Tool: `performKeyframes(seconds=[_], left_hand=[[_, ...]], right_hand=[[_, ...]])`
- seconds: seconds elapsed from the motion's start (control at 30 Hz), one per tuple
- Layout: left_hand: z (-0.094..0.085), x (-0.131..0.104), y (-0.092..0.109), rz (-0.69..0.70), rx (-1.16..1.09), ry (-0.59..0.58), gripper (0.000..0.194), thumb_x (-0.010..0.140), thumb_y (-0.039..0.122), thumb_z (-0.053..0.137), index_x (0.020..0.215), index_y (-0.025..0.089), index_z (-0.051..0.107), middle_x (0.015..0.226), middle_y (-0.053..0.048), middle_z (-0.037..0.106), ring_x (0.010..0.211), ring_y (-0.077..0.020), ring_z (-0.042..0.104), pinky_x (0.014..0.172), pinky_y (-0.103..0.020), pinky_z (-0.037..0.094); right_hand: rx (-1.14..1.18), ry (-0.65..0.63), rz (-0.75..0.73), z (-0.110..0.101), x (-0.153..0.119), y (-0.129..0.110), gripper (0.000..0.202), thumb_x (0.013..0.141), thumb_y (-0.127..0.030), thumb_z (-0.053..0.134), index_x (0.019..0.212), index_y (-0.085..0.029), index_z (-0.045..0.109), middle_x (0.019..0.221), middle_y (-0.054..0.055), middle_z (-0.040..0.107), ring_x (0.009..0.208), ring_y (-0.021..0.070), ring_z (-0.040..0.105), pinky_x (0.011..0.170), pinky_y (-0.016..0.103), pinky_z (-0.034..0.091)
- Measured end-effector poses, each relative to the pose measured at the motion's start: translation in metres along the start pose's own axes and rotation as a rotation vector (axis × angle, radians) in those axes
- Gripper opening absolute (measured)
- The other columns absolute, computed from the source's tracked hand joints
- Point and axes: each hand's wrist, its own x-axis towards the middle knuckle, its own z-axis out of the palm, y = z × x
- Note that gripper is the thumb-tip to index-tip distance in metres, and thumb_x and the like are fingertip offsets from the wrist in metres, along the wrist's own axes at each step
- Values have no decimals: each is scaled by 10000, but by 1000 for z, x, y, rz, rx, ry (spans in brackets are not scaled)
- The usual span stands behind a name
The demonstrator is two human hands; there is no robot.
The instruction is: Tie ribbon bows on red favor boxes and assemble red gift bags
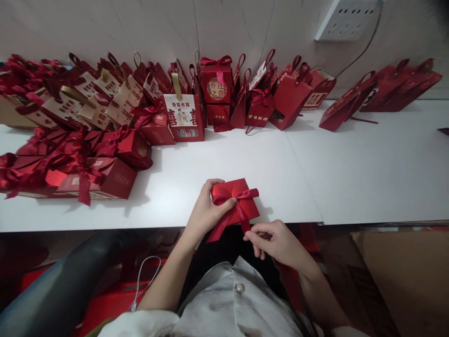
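A small red gift box (250,209) with a dark red ribbon bow (244,194) on its top is at the front edge of the white table (217,164). My left hand (209,206) grips the box from its left side, the thumb pressed on the bow's knot. One ribbon tail (218,230) hangs toward me at the lower left. At the lower right, my right hand (271,238) pinches the end of the other tail between thumb and fingers.
Ribboned red boxes (115,175) stand at the left. Upright red gift bags (185,117) line the wall, with more (342,105) at the right. A power strip (345,21) is on the wall. A cardboard box (403,281) sits below the table at the right.
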Motion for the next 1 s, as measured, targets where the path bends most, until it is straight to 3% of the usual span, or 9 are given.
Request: performKeyframes(seconds=[0.17, 0.3, 0.4, 0.57, 0.63, 0.7, 0.8, 0.9, 1.0], left_hand=[[2, 0, 0, 5, -24, 5, 396, 759, 345, 626, 1096, 213, 464, 973, -23, 577, 793, -150, 578, 759, -298, 453], [3, -1, 1, -23, -43, -9, 388, 750, 314, 623, 1085, 214, 457, 910, -11, 580, 759, -147, 578, 749, -302, 453], [3, -1, 3, -18, -57, -18, 374, 738, 293, 624, 1063, 208, 460, 844, 6, 580, 718, -143, 574, 720, -293, 455], [2, -2, 4, -22, -24, -21, 402, 725, 279, 638, 1077, 206, 458, 822, 11, 582, 699, -142, 572, 697, -282, 457], [1, -1, 2, -18, -9, -32, 426, 733, 310, 640, 1105, 211, 459, 857, -5, 590, 740, -157, 585, 733, -305, 461], [0, 1, -1, 1, 6, -45, 441, 741, 350, 637, 1125, 215, 467, 921, -31, 597, 825, -186, 595, 788, -337, 459], [-2, 2, -7, 71, 17, -31, 488, 726, 386, 645, 1150, 211, 477, 1111, -87, 575, 1036, -241, 557, 900, -383, 426], [-4, 0, -15, 167, -20, 82, 576, 702, 400, 648, 1204, 222, 429, 1306, -106, 465, 1217, -257, 442, 990, -395, 365], [-8, -9, -24, 165, -8, 284, 425, 732, 446, 579, 1072, 216, 468, 1172, -72, 514, 1098, -225, 490, 921, -360, 385]], right_hand=[[139, -136, 23, 10, 5, 0, 295, 827, -405, 581, 698, -151, 657, 474, -33, 582, 377, 64, 490, 417, 180, 423], [135, -150, 44, 12, 12, 8, 264, 822, -374, 590, 733, -138, 670, 472, -30, 586, 373, 62, 493, 397, 169, 397], [134, -211, 57, 7, 14, 11, 296, 824, -406, 579, 770, -135, 685, 462, -30, 573, 356, 67, 477, 371, 179, 368], [-7, -197, 49, -18, 14, 13, 324, 800, -450, 612, 719, -144, 685, 575, 15, 639, 427, 79, 532, 438, 201, 399], [8, -117, 34, -31, 17, 11, 419, 773, -553, 598, 683, -147, 651, 567, 15, 619, 413, 82, 518, 412, 206, 375], [59, 72, -23, -40, 21, 7, 513, 773, -657, 519, 688, -158, 607, 540, -10, 561, 394, 77, 486, 383, 203, 335], [66, 270, -119, -39, 32, -5, 504, 777, -678, 496, 698, -181, 529, 554, -38, 502, 427, 75, 474, 384, 196, 315], [21, 297, -176, -27, 41, -16, 453, 771, -624, 556, 658, -196, 460, 538, -59, 451, 438, 70, 420, 393, 196, 305], [23, 327, -226, -17, 44, -19, 407, 786, -562, 577, 651, -198, 456, 559, -59, 446, 459, 72, 398, 421, 203, 326]])
